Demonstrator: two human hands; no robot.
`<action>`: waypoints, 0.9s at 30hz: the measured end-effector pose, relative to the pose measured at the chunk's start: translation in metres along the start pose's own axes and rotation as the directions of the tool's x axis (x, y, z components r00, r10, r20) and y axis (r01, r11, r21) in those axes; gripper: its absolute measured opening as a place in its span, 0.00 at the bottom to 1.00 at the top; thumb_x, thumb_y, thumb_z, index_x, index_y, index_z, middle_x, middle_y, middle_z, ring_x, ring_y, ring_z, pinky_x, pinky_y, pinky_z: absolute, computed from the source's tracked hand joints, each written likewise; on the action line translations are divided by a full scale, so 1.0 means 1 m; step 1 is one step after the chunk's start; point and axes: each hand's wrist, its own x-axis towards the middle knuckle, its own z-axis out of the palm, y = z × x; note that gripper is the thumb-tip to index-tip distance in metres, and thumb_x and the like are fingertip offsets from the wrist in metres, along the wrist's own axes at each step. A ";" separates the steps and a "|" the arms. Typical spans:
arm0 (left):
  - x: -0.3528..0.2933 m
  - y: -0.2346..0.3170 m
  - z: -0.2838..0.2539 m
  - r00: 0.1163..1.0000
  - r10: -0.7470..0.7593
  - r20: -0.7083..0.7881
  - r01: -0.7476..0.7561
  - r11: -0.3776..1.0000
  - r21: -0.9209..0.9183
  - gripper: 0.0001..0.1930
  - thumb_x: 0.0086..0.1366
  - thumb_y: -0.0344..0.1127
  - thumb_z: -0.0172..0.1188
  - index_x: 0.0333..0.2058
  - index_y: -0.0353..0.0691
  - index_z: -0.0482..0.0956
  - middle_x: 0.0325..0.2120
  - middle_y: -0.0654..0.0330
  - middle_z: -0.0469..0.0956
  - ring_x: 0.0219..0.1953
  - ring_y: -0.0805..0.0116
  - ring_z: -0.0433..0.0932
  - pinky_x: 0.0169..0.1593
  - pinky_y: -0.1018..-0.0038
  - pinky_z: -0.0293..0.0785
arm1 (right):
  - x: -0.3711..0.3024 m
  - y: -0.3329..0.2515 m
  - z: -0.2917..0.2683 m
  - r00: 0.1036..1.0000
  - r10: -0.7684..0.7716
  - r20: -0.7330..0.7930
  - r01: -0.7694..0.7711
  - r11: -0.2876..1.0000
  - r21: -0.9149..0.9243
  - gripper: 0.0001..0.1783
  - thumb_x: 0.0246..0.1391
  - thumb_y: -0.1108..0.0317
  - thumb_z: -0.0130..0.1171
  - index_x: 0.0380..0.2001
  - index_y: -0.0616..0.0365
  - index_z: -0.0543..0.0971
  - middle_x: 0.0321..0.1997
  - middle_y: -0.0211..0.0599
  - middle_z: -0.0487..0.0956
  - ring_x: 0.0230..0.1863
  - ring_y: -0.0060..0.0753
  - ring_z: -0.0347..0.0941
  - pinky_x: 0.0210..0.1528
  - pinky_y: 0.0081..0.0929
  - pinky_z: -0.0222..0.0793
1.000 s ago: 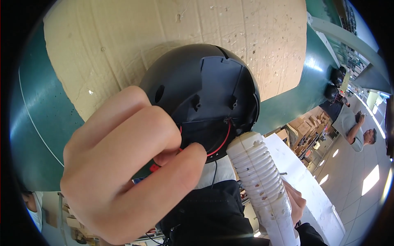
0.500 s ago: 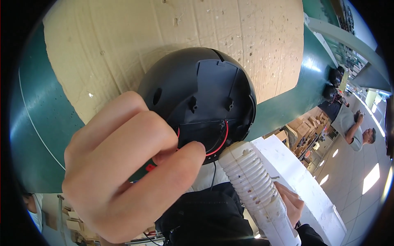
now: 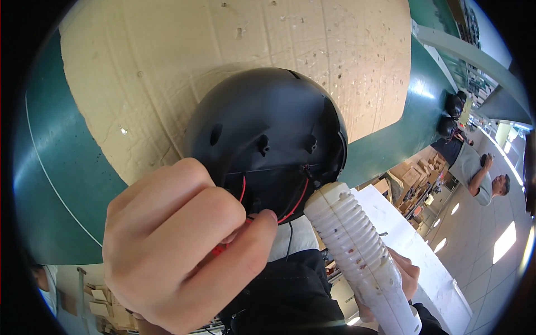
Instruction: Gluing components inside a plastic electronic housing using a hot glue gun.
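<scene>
A black dome-shaped plastic shell (image 3: 251,117) rests on a cardboard sheet, its hollow side toward me. Small posts stand inside it, and thin red wires (image 3: 304,195) curve along its lower edge. My left hand (image 3: 178,240) is closed in a pinch at that edge, with red wire and a small red piece (image 3: 220,248) at its fingers; the fingertips are partly hidden. My right hand (image 3: 405,273) grips a white ribbed hand tool (image 3: 357,245), which looks like a hot glue gun. Its upper end is close to the shell's lower right rim; whether they touch, I cannot tell.
The cardboard sheet (image 3: 156,50) lies on a green tabletop (image 3: 379,153). A white box-like surface (image 3: 413,240) is at lower right. Farther right, another person (image 3: 474,173) stands near more black shells (image 3: 449,125) and cardboard boxes (image 3: 410,178). A thin black cable (image 3: 290,240) hangs below the shell.
My left hand has shifted down and slightly right, still pinched. The shell has tilted a little, and the tool's upper end has moved slightly up and right.
</scene>
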 end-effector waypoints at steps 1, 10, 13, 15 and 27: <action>-0.003 0.009 -0.028 0.999 -0.023 0.024 0.022 0.998 0.062 0.20 0.26 0.30 0.65 0.27 0.37 0.86 0.17 0.64 0.66 0.19 0.70 0.64 0.20 0.78 0.55 | 0.008 -0.012 0.001 0.998 -0.022 0.056 0.020 0.999 0.043 0.16 0.48 0.64 0.73 0.35 0.65 0.82 0.34 0.46 0.84 0.33 0.41 0.84 0.37 0.29 0.81; -0.010 0.008 -0.013 0.993 -0.088 -0.077 0.091 0.995 0.039 0.21 0.29 0.22 0.70 0.30 0.35 0.84 0.19 0.60 0.71 0.19 0.67 0.68 0.21 0.75 0.59 | 0.004 -0.032 -0.012 0.983 0.175 0.054 -0.161 0.967 -0.199 0.16 0.45 0.66 0.75 0.36 0.63 0.84 0.37 0.44 0.85 0.37 0.37 0.84 0.39 0.28 0.80; -0.027 0.003 -0.014 0.974 -0.134 -0.185 0.128 0.991 -0.045 0.22 0.34 0.17 0.72 0.34 0.33 0.81 0.22 0.56 0.75 0.20 0.65 0.72 0.22 0.73 0.61 | -0.007 -0.033 -0.009 0.936 0.346 0.062 -0.342 0.938 -0.059 0.16 0.45 0.66 0.74 0.36 0.63 0.84 0.37 0.45 0.85 0.37 0.38 0.84 0.39 0.28 0.80; -0.040 0.000 -0.012 0.965 -0.160 -0.210 0.138 0.984 -0.115 0.22 0.37 0.16 0.73 0.35 0.32 0.80 0.24 0.54 0.77 0.20 0.64 0.73 0.22 0.73 0.63 | -0.009 -0.028 -0.001 0.868 0.494 0.052 -0.496 0.859 0.125 0.16 0.46 0.66 0.74 0.36 0.63 0.83 0.38 0.46 0.85 0.38 0.38 0.84 0.40 0.29 0.81; -0.046 0.027 -0.027 0.995 -0.089 -0.054 0.076 0.975 -0.211 0.12 0.44 0.22 0.69 0.31 0.30 0.83 0.31 0.48 0.81 0.26 0.56 0.83 0.27 0.69 0.81 | 0.013 -0.035 0.026 0.992 0.108 -0.059 -0.088 0.959 0.269 0.20 0.43 0.65 0.72 0.39 0.62 0.80 0.40 0.45 0.83 0.41 0.40 0.83 0.43 0.31 0.78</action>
